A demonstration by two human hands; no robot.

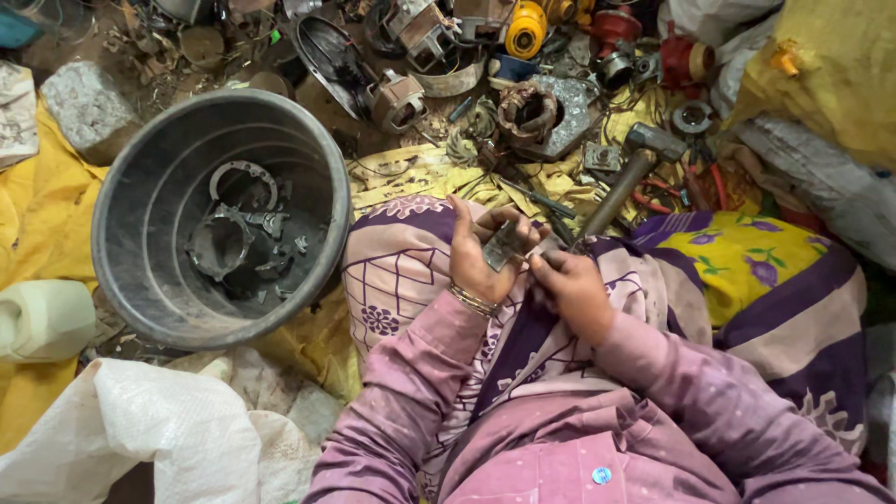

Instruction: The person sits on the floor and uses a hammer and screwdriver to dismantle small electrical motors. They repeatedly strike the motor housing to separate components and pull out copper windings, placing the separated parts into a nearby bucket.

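I sit with patterned purple cloth (401, 271) over my lap. My left hand (478, 254), with bangles at the wrist, grips a small flat grey metal piece (505, 245) above my knees. My right hand (571, 289) sits close beside it, its fingers closed against the piece's lower right edge. Just beyond my right hand a hammer (623, 177) with a worn wooden handle lies slanted, head away from me. Both sleeves are dusty pink.
A large grey metal basin (140, 187) at my left holds several dark metal rings and brackets. Scrap motor parts and coils (527, 112) litter the ground ahead. A white sack (140, 429) lies near left, a pale plastic jug (42, 319) at far left, and a stone block (89, 107) behind.
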